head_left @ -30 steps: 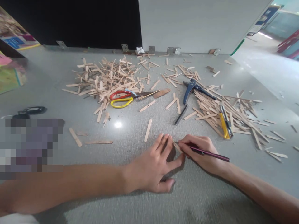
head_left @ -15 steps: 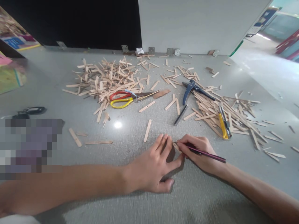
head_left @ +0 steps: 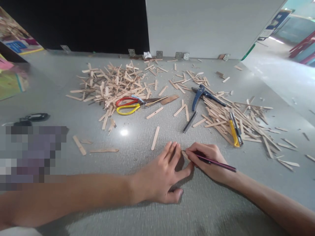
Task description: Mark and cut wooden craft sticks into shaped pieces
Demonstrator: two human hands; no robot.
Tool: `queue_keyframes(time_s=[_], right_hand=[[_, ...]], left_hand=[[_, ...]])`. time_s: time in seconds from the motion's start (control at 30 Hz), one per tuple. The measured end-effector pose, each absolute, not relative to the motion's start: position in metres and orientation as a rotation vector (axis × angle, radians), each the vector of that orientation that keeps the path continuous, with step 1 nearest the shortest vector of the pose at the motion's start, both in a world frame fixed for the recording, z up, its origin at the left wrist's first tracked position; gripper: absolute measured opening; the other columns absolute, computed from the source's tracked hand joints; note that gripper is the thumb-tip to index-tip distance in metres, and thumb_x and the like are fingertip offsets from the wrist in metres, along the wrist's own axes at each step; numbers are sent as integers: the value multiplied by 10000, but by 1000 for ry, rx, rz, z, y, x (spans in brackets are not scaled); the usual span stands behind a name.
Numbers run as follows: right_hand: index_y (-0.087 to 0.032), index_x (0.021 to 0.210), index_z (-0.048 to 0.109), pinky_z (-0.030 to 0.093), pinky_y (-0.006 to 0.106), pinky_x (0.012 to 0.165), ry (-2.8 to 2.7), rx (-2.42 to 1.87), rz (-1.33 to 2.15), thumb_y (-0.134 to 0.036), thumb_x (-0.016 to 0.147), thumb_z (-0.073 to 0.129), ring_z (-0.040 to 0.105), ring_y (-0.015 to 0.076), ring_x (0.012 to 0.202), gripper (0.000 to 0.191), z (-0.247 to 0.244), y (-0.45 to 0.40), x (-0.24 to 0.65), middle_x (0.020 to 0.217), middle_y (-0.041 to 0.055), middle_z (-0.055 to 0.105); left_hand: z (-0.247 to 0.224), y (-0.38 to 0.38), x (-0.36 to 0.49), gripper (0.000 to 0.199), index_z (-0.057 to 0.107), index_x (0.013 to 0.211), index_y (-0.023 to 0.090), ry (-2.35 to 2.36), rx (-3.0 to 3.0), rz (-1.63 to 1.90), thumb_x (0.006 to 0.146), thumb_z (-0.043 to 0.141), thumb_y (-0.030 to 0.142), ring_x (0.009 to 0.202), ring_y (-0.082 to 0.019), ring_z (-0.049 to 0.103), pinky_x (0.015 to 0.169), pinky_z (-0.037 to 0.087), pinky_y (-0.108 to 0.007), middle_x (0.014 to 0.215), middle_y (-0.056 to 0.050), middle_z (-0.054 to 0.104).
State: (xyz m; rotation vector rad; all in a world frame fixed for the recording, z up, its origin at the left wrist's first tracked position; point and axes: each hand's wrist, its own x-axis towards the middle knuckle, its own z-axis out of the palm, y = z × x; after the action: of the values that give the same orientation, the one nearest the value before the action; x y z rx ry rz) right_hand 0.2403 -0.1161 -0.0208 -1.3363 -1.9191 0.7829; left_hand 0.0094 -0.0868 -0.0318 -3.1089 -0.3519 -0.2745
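Observation:
My right hand (head_left: 206, 160) grips a dark pencil (head_left: 222, 164) with a pink stripe, its tip touching a small wooden craft stick (head_left: 185, 155) on the grey surface. Most of that stick is hidden by my fingers. My left hand (head_left: 164, 173) lies with fingers spread, its index finger against the stick's lower end and the other fingertips close to its upper end. A single craft stick (head_left: 155, 138) lies just beyond my left fingertips. Farther ahead, a short dark rod (head_left: 190, 122) rests on the surface.
Scissors (head_left: 128, 109) with red and yellow handles lie by a heap of craft sticks (head_left: 115, 80). Blue cutting pliers (head_left: 198, 97) and a yellow utility knife (head_left: 235, 134) rest on more sticks to the right. An upright panel (head_left: 197, 26) with metal hinges stands behind.
The pencil's back end has shifted very slightly left. Both hands otherwise keep their places, and the pencil tip stays at the stick.

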Motion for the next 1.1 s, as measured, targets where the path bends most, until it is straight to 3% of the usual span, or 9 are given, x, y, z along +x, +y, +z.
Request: queue_keyframes(time_s=[0.23,0.5,0.93,1.1], right_hand=[[-202,810,634,467,235,570,-1953,-1338,774,-322,1098,539,594,117,584,326,-22,-117,241,697,4,678],[-243,712,403,341,241,499,-2020,-1285,687,-277,1123,451,368,97,516,414,-20,-118,232,628,-60,437],[-236,749,440,369,238,534,-2090,-1245,709,-242,1124,447,433,94,548,375,-21,-118,238,663,-51,474],[-238,762,451,363,245,529,-2146,-1185,679,-218,1119,430,430,96,545,358,-18,-117,239,674,-46,482]], left_hand=[[-31,-86,10,781,395,1579,128,-348,-3129,-269,981,563,603,1413,-500,564,1183,372,-656,1470,-307,621],[-30,-87,9,776,392,1597,127,-357,-3160,-254,982,575,565,1419,-499,542,1195,346,-641,1506,-302,587],[-33,-87,8,687,514,1536,174,-411,-3210,-257,982,602,570,1435,-502,507,1167,369,-654,1517,-259,576],[-34,-87,8,678,511,1546,183,-412,-3222,-272,990,588,562,1444,-493,480,1193,314,-658,1571,-257,522]])
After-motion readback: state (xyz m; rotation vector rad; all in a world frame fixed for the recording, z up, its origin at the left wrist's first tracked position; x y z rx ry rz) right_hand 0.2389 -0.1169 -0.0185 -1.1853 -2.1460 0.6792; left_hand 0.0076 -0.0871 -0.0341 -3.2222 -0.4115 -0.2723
